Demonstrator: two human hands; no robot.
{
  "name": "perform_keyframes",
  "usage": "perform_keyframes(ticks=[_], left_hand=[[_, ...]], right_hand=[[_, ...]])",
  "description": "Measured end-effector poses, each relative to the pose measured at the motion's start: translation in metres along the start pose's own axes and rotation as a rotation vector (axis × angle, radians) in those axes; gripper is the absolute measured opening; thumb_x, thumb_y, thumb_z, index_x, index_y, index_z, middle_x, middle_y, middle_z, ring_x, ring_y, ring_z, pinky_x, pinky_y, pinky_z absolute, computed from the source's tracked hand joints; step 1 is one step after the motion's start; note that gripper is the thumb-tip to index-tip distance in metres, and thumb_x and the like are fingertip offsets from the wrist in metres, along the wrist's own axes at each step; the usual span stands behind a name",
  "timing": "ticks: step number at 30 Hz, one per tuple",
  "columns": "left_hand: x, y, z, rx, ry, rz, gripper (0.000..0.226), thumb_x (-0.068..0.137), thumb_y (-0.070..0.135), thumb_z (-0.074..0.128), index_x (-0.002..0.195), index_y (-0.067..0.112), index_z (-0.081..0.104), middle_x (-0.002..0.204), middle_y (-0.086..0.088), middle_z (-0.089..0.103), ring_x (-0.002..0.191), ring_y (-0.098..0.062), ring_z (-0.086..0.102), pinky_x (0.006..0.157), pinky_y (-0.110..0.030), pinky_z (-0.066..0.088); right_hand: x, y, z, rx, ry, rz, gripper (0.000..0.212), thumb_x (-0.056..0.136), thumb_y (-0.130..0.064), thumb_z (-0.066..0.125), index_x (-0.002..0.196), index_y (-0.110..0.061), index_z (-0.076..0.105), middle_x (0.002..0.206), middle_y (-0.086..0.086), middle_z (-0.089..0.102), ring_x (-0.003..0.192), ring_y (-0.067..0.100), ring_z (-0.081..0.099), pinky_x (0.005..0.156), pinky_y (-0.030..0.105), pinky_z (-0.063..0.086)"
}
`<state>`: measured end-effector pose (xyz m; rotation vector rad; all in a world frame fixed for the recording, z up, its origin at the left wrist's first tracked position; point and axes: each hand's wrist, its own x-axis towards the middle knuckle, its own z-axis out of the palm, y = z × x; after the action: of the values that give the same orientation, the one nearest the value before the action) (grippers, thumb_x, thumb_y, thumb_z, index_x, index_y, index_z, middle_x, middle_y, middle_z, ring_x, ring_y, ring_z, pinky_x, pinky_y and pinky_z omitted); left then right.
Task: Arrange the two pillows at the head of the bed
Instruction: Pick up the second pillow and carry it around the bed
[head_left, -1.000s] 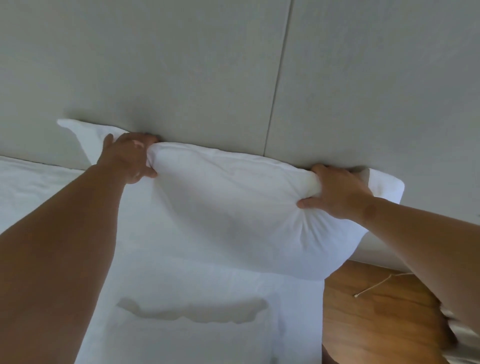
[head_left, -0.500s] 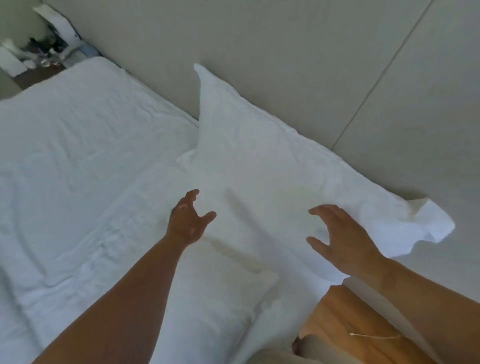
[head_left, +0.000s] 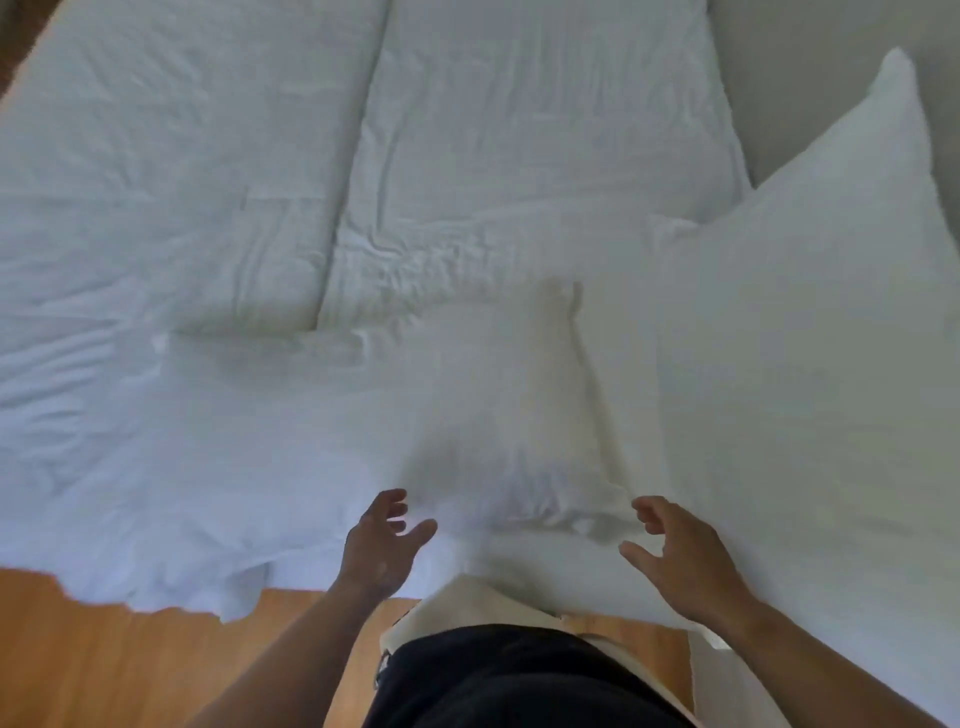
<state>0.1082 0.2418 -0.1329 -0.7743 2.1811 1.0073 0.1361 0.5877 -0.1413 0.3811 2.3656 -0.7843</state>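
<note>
One white pillow leans against the grey headboard at the right. A second white pillow lies flat on the bed near its side edge, in front of me. My left hand hovers with fingers spread at this pillow's near edge. My right hand is also spread, just right of the same pillow's near corner. Neither hand holds anything. The view is blurred.
The white, wrinkled bedding covers the bed, with a folded duvet seam running up the middle. Wooden floor shows below the bed's edge. My own dark and cream clothing fills the bottom centre.
Both hands let go of the pillow now leaning on the headboard. The view swung left and down; my hands now hover over the second pillow lying flat.
</note>
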Motion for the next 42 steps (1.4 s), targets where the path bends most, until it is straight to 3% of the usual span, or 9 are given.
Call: perform_keyframes(ticks=[10, 14, 16, 18, 20, 24, 31, 37, 42], left_hand=[[0.002, -0.051, 0.010, -0.730, 0.142, -0.419, 0.093, 0.084, 0.052, 0.079, 0.158, 0.021, 0.032, 0.144, -0.009, 0.057, 0.125, -0.035, 0.061, 0.113, -0.053, 0.046], [0.028, -0.061, 0.015, -0.974, 0.180, -0.575, 0.116, 0.078, 0.055, 0.084, 0.164, 0.013, 0.019, 0.095, -0.008, 0.062, 0.085, -0.019, 0.062, 0.109, -0.051, 0.051], [0.042, -0.064, 0.017, -1.059, 0.180, -0.606, 0.137, 0.061, 0.068, 0.088, 0.165, 0.014, 0.016, 0.089, -0.001, 0.055, 0.089, -0.020, 0.061, 0.111, -0.052, 0.049], [0.058, -0.069, 0.022, -1.119, 0.198, -0.616, 0.147, 0.048, 0.077, 0.089, 0.164, 0.017, 0.020, 0.107, -0.006, 0.064, 0.109, -0.024, 0.063, 0.113, -0.051, 0.048], [0.071, -0.070, 0.025, -1.156, 0.216, -0.627, 0.140, 0.047, 0.075, 0.091, 0.160, 0.019, 0.030, 0.129, -0.012, 0.066, 0.123, -0.027, 0.061, 0.113, -0.049, 0.048], [0.091, -0.067, 0.032, -1.278, 0.273, -0.574, 0.110, 0.040, 0.071, 0.095, 0.131, 0.021, 0.058, 0.120, -0.001, 0.073, 0.115, -0.023, 0.069, 0.108, -0.049, 0.052], [0.115, -0.067, 0.056, -1.392, 0.281, -0.602, 0.123, 0.041, 0.070, 0.097, 0.144, 0.023, 0.049, 0.133, -0.006, 0.070, 0.121, -0.028, 0.070, 0.106, -0.049, 0.055], [0.126, -0.061, 0.059, -1.467, 0.349, -0.530, 0.115, 0.043, 0.058, 0.097, 0.144, 0.028, 0.050, 0.129, 0.008, 0.071, 0.119, -0.016, 0.067, 0.108, -0.039, 0.050], [0.126, -0.061, 0.068, -1.486, 0.377, -0.495, 0.110, 0.046, 0.059, 0.098, 0.143, 0.032, 0.052, 0.128, 0.012, 0.073, 0.118, -0.012, 0.069, 0.109, -0.038, 0.051]], right_hand=[[0.085, -0.154, -0.009, -0.211, -0.100, -0.397, 0.059, 0.086, -0.039, 0.078, 0.137, -0.019, 0.058, 0.128, 0.001, 0.066, 0.107, 0.013, 0.063, 0.091, 0.024, 0.046], [0.130, -0.237, 0.000, -0.311, -0.116, -0.532, 0.063, 0.086, -0.045, 0.077, 0.139, -0.019, 0.056, 0.131, 0.004, 0.063, 0.114, 0.019, 0.062, 0.096, 0.030, 0.046], [0.155, -0.265, 0.011, -0.358, -0.133, -0.554, 0.068, 0.085, -0.050, 0.077, 0.141, -0.020, 0.054, 0.135, 0.004, 0.061, 0.120, 0.021, 0.060, 0.099, 0.032, 0.046], [0.178, -0.288, 0.021, -0.405, -0.147, -0.567, 0.074, 0.083, -0.054, 0.077, 0.144, -0.021, 0.052, 0.139, 0.004, 0.058, 0.125, 0.023, 0.058, 0.100, 0.033, 0.044], [0.202, -0.306, 0.030, -0.456, -0.156, -0.569, 0.078, 0.082, -0.057, 0.076, 0.146, -0.020, 0.050, 0.143, 0.006, 0.056, 0.131, 0.025, 0.055, 0.103, 0.034, 0.042], [0.250, -0.331, 0.051, -0.614, -0.167, -0.608, 0.087, 0.078, -0.065, 0.073, 0.148, -0.020, 0.048, 0.149, 0.006, 0.051, 0.136, 0.028, 0.049, 0.109, 0.042, 0.042], [0.324, -0.363, 0.072, -0.685, -0.347, -0.560, 0.138, 0.045, -0.091, 0.071, 0.161, -0.028, 0.028, 0.165, 0.000, 0.032, 0.149, 0.022, 0.034, 0.121, 0.042, 0.030], [0.355, -0.367, 0.092, -0.514, -0.477, -0.435, 0.118, 0.049, -0.078, 0.084, 0.152, -0.044, 0.040, 0.140, -0.016, 0.057, 0.126, 0.015, 0.056, 0.103, 0.033, 0.041], [0.342, -0.356, 0.101, -0.431, -0.488, -0.414, 0.112, 0.054, -0.073, 0.081, 0.152, -0.032, 0.046, 0.137, -0.010, 0.060, 0.121, 0.016, 0.058, 0.103, 0.034, 0.041]])
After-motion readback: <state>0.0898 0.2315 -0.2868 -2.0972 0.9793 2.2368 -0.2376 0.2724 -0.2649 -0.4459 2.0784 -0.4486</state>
